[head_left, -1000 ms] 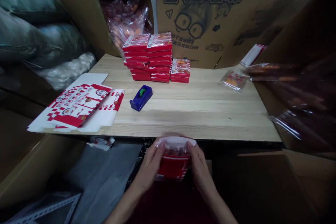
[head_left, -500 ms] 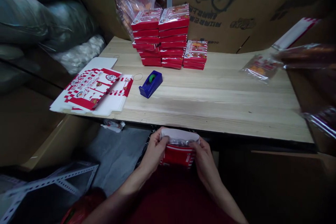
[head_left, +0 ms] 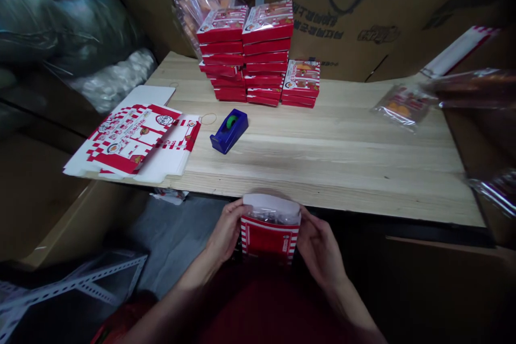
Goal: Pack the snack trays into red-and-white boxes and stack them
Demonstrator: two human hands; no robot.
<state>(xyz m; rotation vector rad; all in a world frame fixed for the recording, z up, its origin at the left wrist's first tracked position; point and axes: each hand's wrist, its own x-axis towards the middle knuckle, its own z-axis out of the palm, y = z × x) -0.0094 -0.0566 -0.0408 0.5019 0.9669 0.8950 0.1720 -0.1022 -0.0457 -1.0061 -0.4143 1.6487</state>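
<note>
Raised slightly since the earlier frame, the red-and-white box (head_left: 270, 231) is being held at lower centre, just below the table (head_left: 342, 161) edge. It is being gripped by the left hand (head_left: 224, 230) and right hand (head_left: 318, 247), fingers curled on its sides, white flap up. Stacked boxes (head_left: 258, 54) and a tape dispenser (head_left: 229, 130) are being left untouched at upper centre.

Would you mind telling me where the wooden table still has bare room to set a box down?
The widest bare stretch of the table runs from the blue tape dispenser to the clear snack packet, in front of the red box stacks. The left end is crowded with flat carton blanks. Both hands hold a red box below the near edge.
</note>
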